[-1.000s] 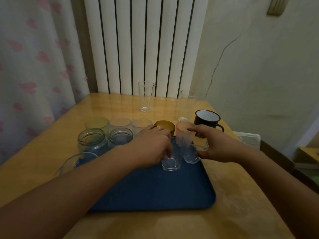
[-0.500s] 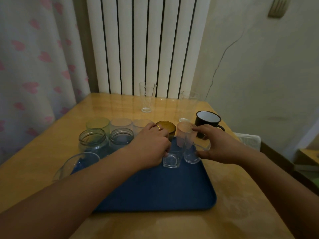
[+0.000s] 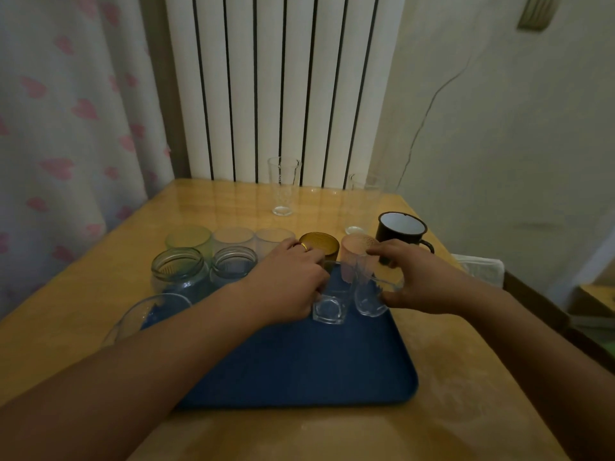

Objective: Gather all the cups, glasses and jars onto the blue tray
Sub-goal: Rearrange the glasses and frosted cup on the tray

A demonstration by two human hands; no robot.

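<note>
We see a wooden desk (image 3: 466, 394) with a glossy yellow-brown top, pushed into a corner of a dim room; behind it stands a tall white radiator (image 3: 283, 88) of upright columns with dark gaps between them; to our left hangs a pale curtain (image 3: 66, 111) printed with pink hearts; to our right is a cream wall (image 3: 532, 144) with a thin crack (image 3: 429, 108) running down it; a small fitting (image 3: 536, 11) sits high on that wall; the light is low and warm.
</note>
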